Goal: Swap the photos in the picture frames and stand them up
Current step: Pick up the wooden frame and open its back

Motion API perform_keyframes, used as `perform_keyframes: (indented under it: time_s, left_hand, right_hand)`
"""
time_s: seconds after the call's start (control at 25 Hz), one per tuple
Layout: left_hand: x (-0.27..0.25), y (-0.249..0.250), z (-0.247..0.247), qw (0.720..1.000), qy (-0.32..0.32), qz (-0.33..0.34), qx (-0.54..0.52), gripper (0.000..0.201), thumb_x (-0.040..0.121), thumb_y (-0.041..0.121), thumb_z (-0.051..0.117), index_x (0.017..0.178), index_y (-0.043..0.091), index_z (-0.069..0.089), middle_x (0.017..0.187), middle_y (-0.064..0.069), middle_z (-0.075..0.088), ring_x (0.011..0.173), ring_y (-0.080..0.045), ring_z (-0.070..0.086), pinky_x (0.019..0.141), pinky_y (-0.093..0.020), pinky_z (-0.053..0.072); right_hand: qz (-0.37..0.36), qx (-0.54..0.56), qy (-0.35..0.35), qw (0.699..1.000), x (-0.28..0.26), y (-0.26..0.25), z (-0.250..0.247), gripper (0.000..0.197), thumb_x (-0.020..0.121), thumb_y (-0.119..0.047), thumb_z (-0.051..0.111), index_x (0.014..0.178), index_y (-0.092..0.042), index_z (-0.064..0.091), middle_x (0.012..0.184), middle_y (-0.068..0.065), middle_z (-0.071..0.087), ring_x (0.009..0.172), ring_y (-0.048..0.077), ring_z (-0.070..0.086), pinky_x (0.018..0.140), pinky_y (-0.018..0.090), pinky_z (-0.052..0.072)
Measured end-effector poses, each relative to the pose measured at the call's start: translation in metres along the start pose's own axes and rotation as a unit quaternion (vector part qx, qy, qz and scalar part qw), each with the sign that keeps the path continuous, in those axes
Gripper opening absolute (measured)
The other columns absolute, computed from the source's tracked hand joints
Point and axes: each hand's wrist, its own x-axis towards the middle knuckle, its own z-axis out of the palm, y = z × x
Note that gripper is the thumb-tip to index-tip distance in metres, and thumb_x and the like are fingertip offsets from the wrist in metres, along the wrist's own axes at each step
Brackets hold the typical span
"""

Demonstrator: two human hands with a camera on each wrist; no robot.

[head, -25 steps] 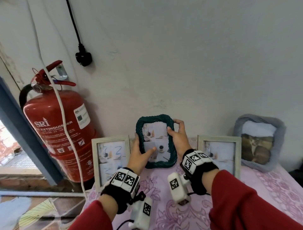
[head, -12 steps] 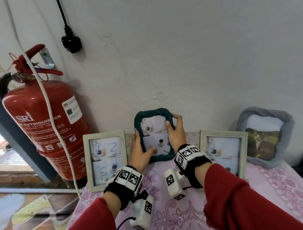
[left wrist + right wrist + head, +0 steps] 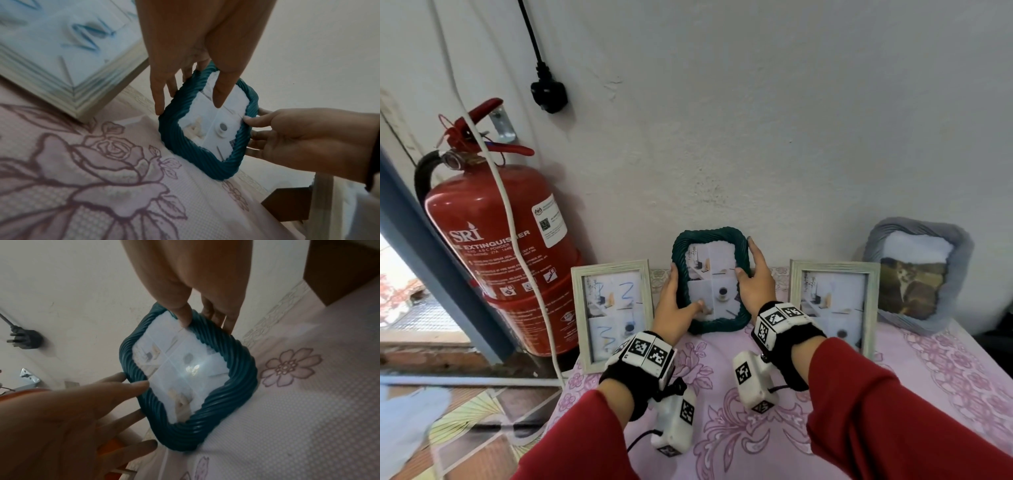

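Note:
A teal twisted-rim frame [image 3: 717,325] stands upright on the pink floral tablecloth [image 3: 722,428], close to the white wall. It holds a pale four-part photo [image 3: 714,270]. My left hand [image 3: 676,301] grips its left edge, thumb across the glass and fingers behind. My right hand [image 3: 755,277] pinches the right edge, thumb on the front and fingers up at the top corner. Both wrist views show the frame's [image 3: 197,160] [image 3: 238,369] bottom edge on the cloth.
A pale wooden frame [image 3: 613,308] stands left of the teal one and another [image 3: 834,305] right of it. A grey soft-rimmed frame [image 3: 917,274] leans at the far right. A red fire extinguisher [image 3: 493,253] and a white cable [image 3: 517,246] are beyond the table's left edge.
Both hands kept hold of the teal frame and set it a little further back toward the wall. The other frames have not moved.

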Motion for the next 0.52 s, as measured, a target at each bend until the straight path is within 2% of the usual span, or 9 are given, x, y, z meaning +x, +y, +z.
perform_keyframes:
  time_s: [0.04,0.16,0.2,0.28,0.32,0.4,0.52]
  left_hand:
    - [-0.001,0.001,-0.001,1.0,-0.006,0.0,-0.008,0.088,0.084,0.0,0.062,0.15,0.018,0.006,0.156,-0.004,0.018,0.143,-0.02,0.02,0.118,-0.041,0.02]
    - [-0.006,0.003,-0.004,0.999,-0.017,-0.011,-0.042,0.087,0.084,-0.004,0.059,0.149,0.016,0.005,0.156,-0.006,0.019,0.142,-0.021,0.023,0.117,-0.042,0.022]
    - [-0.008,0.004,-0.004,0.999,-0.018,-0.017,-0.043,0.087,0.085,-0.004,0.059,0.149,0.016,0.005,0.156,-0.005,0.017,0.143,-0.02,0.021,0.118,-0.04,0.021]
    - [-0.013,0.005,-0.005,0.999,-0.024,-0.014,-0.024,0.087,0.084,-0.001,0.061,0.149,0.014,0.005,0.156,-0.003,0.017,0.143,-0.018,0.02,0.118,-0.037,0.02]
    - [-0.015,0.006,-0.007,1.0,-0.023,-0.005,-0.004,0.086,0.084,0.0,0.061,0.149,0.013,0.006,0.155,-0.003,0.019,0.142,-0.017,0.021,0.118,-0.037,0.021]
    - [-0.019,0.011,-0.011,0.999,0.003,0.024,0.03,0.078,0.084,-0.001,0.058,0.149,0.013,0.016,0.152,-0.003,0.027,0.139,-0.014,0.028,0.116,-0.035,0.026]
    - [-0.024,0.021,-0.028,0.994,0.075,0.074,0.013,0.059,0.085,-0.006,0.053,0.14,0.011,0.038,0.141,-0.007,0.044,0.125,-0.011,0.042,0.1,-0.021,0.039]
  right_hand:
    - [0.001,-0.007,-0.003,1.0,-0.001,-0.001,-0.001,0.062,0.094,0.001,0.044,0.145,-0.029,0.028,0.129,0.01,0.056,0.088,0.035,0.064,0.083,0.035,0.052]
    - [0.014,-0.027,-0.008,1.0,0.001,-0.004,-0.004,0.063,0.093,0.002,0.044,0.147,-0.025,0.025,0.114,0.018,0.061,0.091,0.034,0.062,0.084,0.038,0.053]
    - [0.021,-0.037,-0.012,0.999,0.002,-0.005,-0.005,0.064,0.093,0.002,0.044,0.148,-0.022,0.022,0.117,0.019,0.059,0.098,0.033,0.06,0.089,0.039,0.051]
    - [0.028,-0.069,-0.02,0.997,0.002,-0.007,-0.006,0.066,0.093,0.0,0.045,0.149,-0.015,0.015,0.138,0.019,0.044,0.125,0.032,0.047,0.105,0.038,0.04]
    - [0.015,-0.102,-0.024,0.994,0.001,-0.01,-0.005,0.066,0.093,0.001,0.045,0.149,-0.012,0.013,0.146,0.017,0.034,0.134,0.03,0.036,0.112,0.036,0.032]
    - [-0.045,-0.192,-0.028,0.98,-0.005,-0.017,-0.002,0.067,0.09,0.006,0.043,0.148,-0.008,0.014,0.154,0.013,0.02,0.142,0.026,0.021,0.117,0.033,0.021]
    - [-0.16,-0.261,-0.002,0.952,-0.016,-0.034,0.01,0.068,0.086,0.009,0.045,0.147,-0.009,0.019,0.157,0.008,0.014,0.145,0.022,0.013,0.12,0.034,0.017]
